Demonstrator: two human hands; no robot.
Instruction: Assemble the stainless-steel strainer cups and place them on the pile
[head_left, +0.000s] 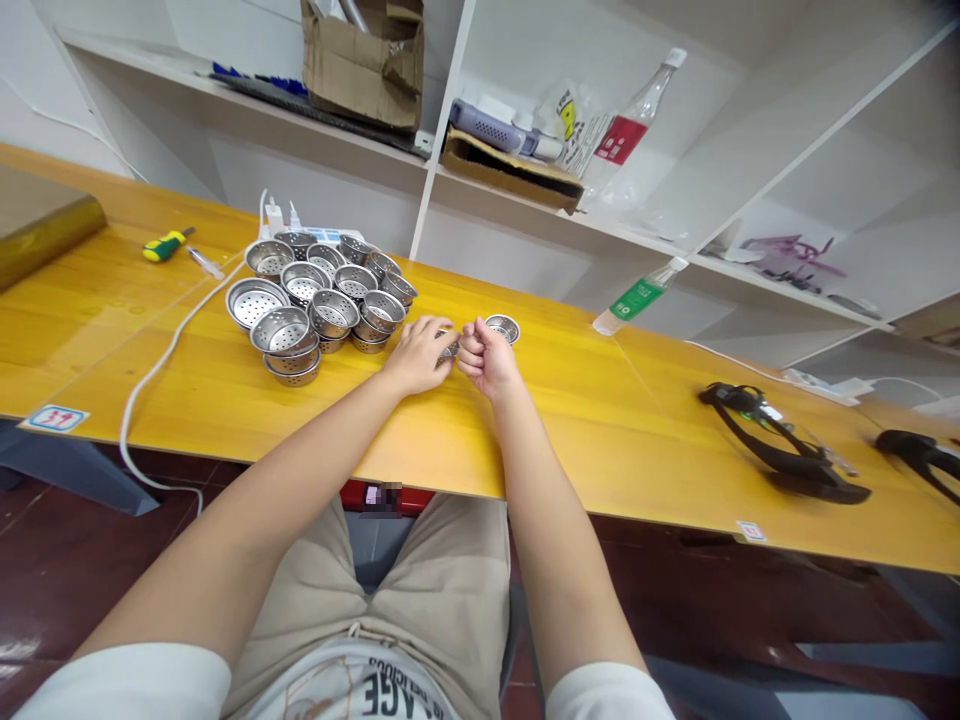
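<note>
On the yellow table (570, 410), my left hand (421, 356) is curled round a perforated metal cup (448, 347), most of which the fingers cover. Touching or nearly touching that cup is my right hand (486, 357), its fingers folded in; whether they grip anything is hidden. Just behind the right hand lies another metal cup (504, 327). Several perforated metal cups (334, 312) stand grouped and partly stacked to the left of my hands.
A green-labelled bottle (637, 297) stands tilted in view at the back right. Black headgear (787, 445) lies on the right. A white cable (169, 355), a screwdriver (169, 245) and a brown roll (49, 225) are left. Shelves (360, 135) rise behind.
</note>
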